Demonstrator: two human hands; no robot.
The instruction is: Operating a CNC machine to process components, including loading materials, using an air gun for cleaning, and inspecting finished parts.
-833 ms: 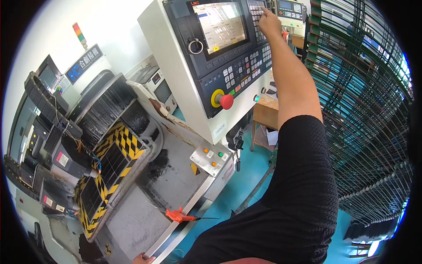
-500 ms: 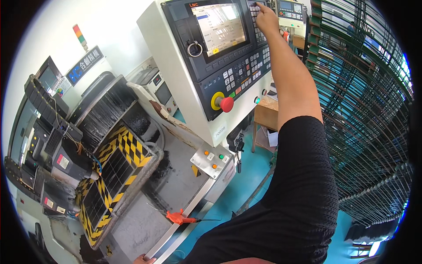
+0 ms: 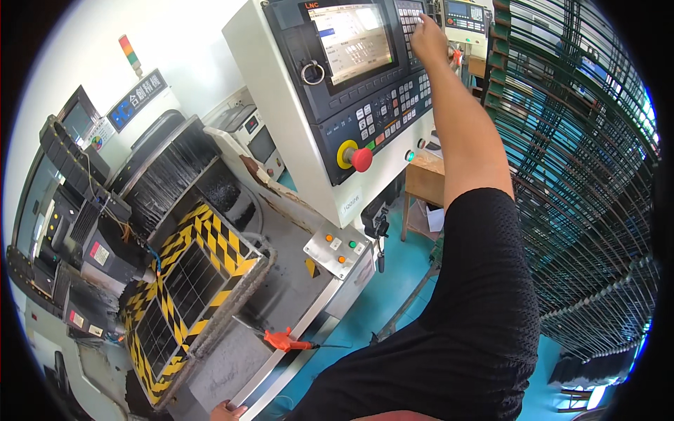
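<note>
My right hand [image 3: 430, 43] is up at the keypad [image 3: 410, 29] on the right of a machine control panel's screen [image 3: 351, 41]. Its fingers are mostly folded, one fingertip is at the keys, and it holds nothing. Whether a key is pressed down cannot be made out. At the lower edge, my left hand [image 3: 228, 411] rests on the machine's front edge, thumb and fingers apart; most of it is cut off. An orange air blow gun [image 3: 288, 340] lies on the metal ledge above it. Below the screen, a red emergency stop button [image 3: 361, 160] sticks out from the panel.
On the left stands the machine's bed [image 3: 223, 251] with yellow-and-black striped borders, under dark spindle heads [image 3: 105, 256]. A small button box [image 3: 337, 247] sits on the machine's corner. Wire racks [image 3: 583, 175] fill the right side. Another control panel [image 3: 465, 17] stands behind.
My right hand has moved down slightly over the keypad, its pointing finger now less stretched. The striped bed has shifted toward me and to the right beneath the spindle heads. My left hand stays put.
</note>
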